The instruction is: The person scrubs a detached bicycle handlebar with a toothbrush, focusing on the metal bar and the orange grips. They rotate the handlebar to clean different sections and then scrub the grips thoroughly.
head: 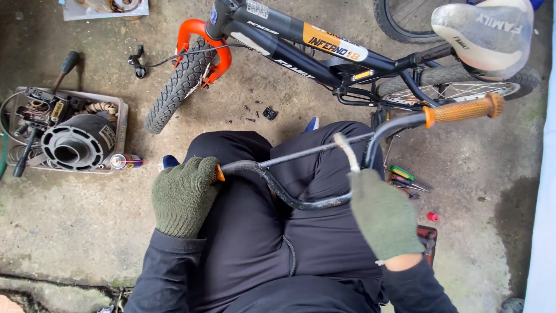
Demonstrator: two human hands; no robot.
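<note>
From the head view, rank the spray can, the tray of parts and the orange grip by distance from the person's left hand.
1. Spray can, just left of the left hand.
2. Tray of parts, farther left on the floor.
3. Orange grip, far right, upper.

We count one black children's bicycle frame [324, 55] at twelve o'clock, with two knobby tyres: a front tyre [174, 90] under an orange fork and a rear tyre [457, 84] at two o'clock. One detached black handlebar [301, 174] lies at centre, carrying two orange rubber grips, the clearer grip [463, 110] at three o'clock. Two green knitted gloves appear, covering our left hand [184, 196] and right hand [385, 214]. One grey plastic parts tray [119, 124] and one spray can [124, 161] sit at nine o'clock.
</note>
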